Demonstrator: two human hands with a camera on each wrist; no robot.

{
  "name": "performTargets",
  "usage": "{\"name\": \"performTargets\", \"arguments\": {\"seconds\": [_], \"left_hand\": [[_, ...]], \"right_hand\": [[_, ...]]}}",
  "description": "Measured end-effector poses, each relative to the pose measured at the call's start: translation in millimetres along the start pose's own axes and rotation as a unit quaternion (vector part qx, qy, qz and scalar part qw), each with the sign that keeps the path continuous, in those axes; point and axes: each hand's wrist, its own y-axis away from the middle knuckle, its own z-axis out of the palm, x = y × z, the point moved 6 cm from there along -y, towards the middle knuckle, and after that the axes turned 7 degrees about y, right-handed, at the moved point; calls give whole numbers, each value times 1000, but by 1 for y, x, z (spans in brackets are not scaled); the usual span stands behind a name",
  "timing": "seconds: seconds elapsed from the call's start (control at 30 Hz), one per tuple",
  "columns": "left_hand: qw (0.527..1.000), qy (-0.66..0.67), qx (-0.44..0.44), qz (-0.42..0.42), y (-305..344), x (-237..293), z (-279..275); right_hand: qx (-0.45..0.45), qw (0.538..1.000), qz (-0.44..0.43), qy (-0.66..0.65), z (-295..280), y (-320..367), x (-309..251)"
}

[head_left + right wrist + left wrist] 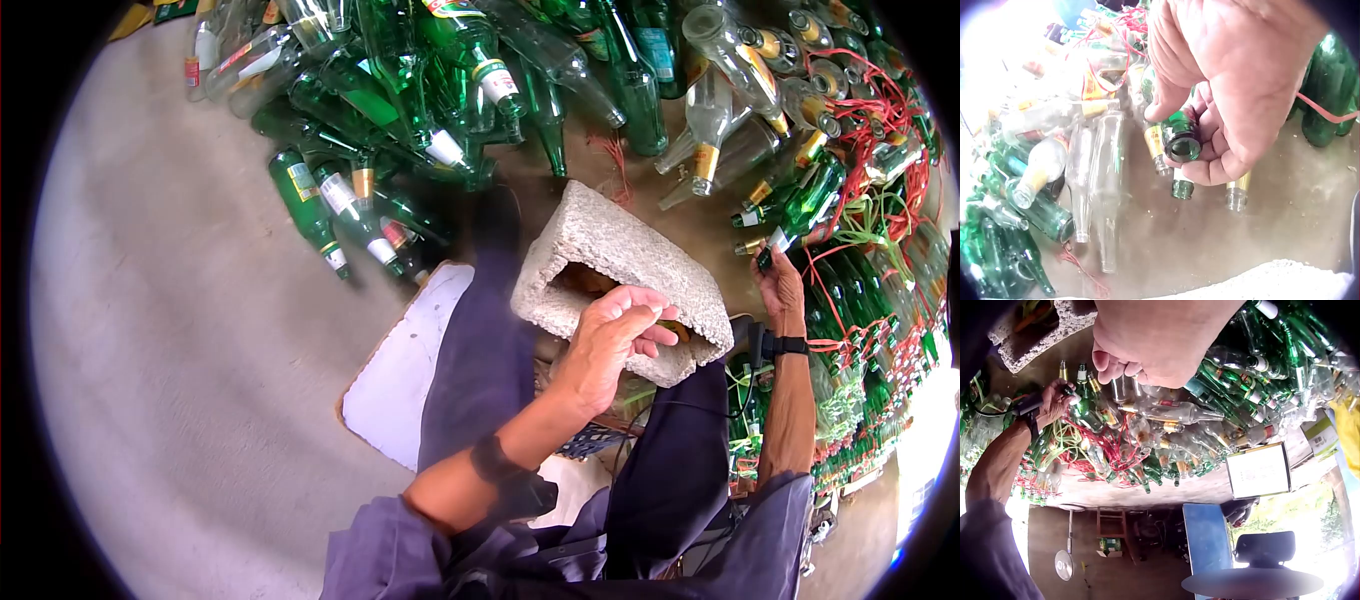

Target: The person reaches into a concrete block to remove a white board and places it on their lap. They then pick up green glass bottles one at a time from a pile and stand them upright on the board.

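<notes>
My right hand grips a green glass bottle by its neck at the edge of the heap on the right. In the right wrist view the bottle's open mouth pokes out between thumb and fingers. My left hand hovers over a rough grey hollow block between my legs, fingers loosely bent with nothing in them. Part of the block's hollow is covered by this hand; something orange-brown shows inside. Several bottle necks, among them a gold-labelled one, lie close to the right hand.
Green and clear bottles are heaped in front of me. Bundled bottles tied with red string stand on the right. A white board lies by my left leg on the concrete floor. Loose green bottles lie ahead of it.
</notes>
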Motion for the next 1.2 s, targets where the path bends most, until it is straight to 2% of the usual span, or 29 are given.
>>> {"name": "performTargets", "arguments": {"seconds": [0.17,0.2,0.23,0.33,0.37,0.43,0.47,0.5,0.57,0.63,0.7,0.73,0.77,0.9,0.93,0.97,1.03,1.07,1.13,1.2], "left_hand": [[1000,11,-8,-2,2,3,0],[1000,17,-7,-1,3,4,0],[1000,24,-8,-1,4,5,1],[1000,28,-3,-10,4,7,2],[1000,29,-3,-7,4,8,1],[999,33,-14,-6,3,7,0],[999,36,-13,-5,4,8,-1],[999,38,-14,-9,5,9,0],[999,41,-15,-9,5,13,-1],[999,45,-15,-10,6,15,-2],[999,47,-17,-9,6,19,-3],[999,50,-16,-11,7,20,-3],[999,51,-17,-10,8,21,-4],[998,58,-18,-7,8,26,-6],[998,62,-16,-10,9,26,-7],[998,62,-16,-8,10,28,-7],[998,66,-20,2,13,36,-8],[998,65,-18,4,13,37,-11],[997,75,-19,19,13,41,-15],[997,78,-15,13,15,44,-16]], "right_hand": [[31,999,39,9,41,-17,-2],[-8,998,54,1,55,-15,-6],[-7,998,55,3,57,-17,-5],[47,999,24,5,62,-21,-8],[44,999,23,6,62,-20,-7],[-1,994,-35,104,66,-16,-10],[46,998,42,-2,59,-16,-2],[45,998,41,0,58,-12,0],[97,984,132,64,49,1,20],[109,977,140,120,68,20,23],[2,933,181,312,83,24,33],[-24,925,130,357,108,33,29],[-24,924,128,358,129,38,32],[-130,825,-46,548,209,27,39],[-151,801,-64,575,231,24,41],[-152,801,-65,575,248,19,44],[-167,736,-186,629,291,12,43],[-169,737,-187,627,306,9,46],[-8,657,-378,652,336,16,19],[20,653,-407,639,359,16,5]]}}
